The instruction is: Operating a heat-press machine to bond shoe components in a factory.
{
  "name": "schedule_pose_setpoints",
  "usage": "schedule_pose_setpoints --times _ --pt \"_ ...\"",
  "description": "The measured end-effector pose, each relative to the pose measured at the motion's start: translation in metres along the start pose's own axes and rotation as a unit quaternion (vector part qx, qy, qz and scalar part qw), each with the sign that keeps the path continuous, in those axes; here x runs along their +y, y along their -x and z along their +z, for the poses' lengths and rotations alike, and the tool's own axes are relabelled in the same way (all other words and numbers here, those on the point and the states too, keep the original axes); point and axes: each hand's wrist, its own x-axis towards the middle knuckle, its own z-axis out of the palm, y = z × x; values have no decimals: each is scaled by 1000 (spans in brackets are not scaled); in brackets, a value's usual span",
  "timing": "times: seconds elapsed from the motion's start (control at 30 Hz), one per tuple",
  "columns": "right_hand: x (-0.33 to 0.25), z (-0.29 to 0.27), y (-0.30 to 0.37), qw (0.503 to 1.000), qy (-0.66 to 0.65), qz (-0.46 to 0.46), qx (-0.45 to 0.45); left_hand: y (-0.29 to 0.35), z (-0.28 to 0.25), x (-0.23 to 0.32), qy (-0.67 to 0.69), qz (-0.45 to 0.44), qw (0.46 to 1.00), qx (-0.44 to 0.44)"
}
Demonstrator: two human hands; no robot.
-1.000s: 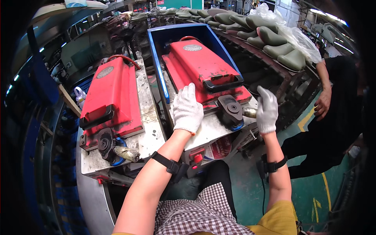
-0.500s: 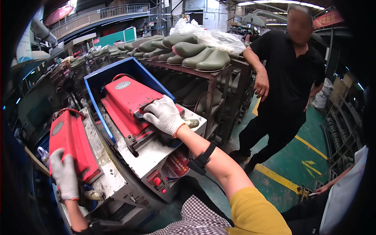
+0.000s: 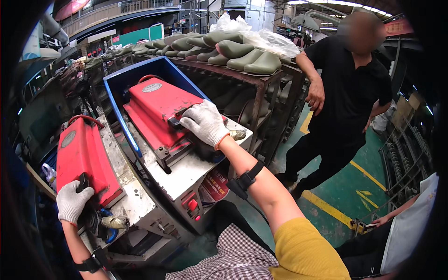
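Two red metal machine covers lie before me. My right hand (image 3: 206, 123), in a white knitted glove, is closed over the black handle at the near end of the right cover (image 3: 156, 108). Part of that handle (image 3: 174, 122) shows beside the thumb. The gloved left hand (image 3: 73, 201) holds the black handle (image 3: 83, 180) of the left cover (image 3: 80, 156); its fingertips are partly hidden. Both covers are down on their white, worn machine bodies. A blue-walled bin (image 3: 112, 92) surrounds the back of the right cover.
A rack (image 3: 266, 79) behind carries several green shoe lasts (image 3: 262, 62) and clear plastic bags (image 3: 275, 45). At the right a person in black (image 3: 347, 93) stands on the green floor. Another person's hand (image 3: 381, 221) shows lower right. Red buttons (image 3: 192, 204) sit on the right machine's front.
My left hand has moved from beside the left cover down onto its handle. The right hand stays on the right handle. The view has shifted slightly.
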Motion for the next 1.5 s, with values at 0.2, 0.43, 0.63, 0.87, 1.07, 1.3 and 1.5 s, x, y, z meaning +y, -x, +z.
schedule_pose_setpoints --times 0.2,0.43,0.63,0.87,1.07,1.3,1.5 --pt "-7 14 -9 994 -35 -70 80 12 -8 -7 -16 20 1000 15" --pt "-2 0 -4 996 -15 -59 61 4 -11 2 -4 19 998 -54" --pt "23 15 3 999 -21 -25 15 11 -14 1 -33 18 999 -31" --pt "28 26 4 1000 4 3 0 12 -11 -9 -20 3 999 -33" --pt "33 22 3 998 -9 42 -43 12 -10 -7 -16 6 999 -29" --pt "41 26 6 1000 8 17 -20 10 -4 -9 -18 14 1000 -17" --pt "38 23 4 997 -9 51 -55 11 -6 -9 -17 12 1000 -21"
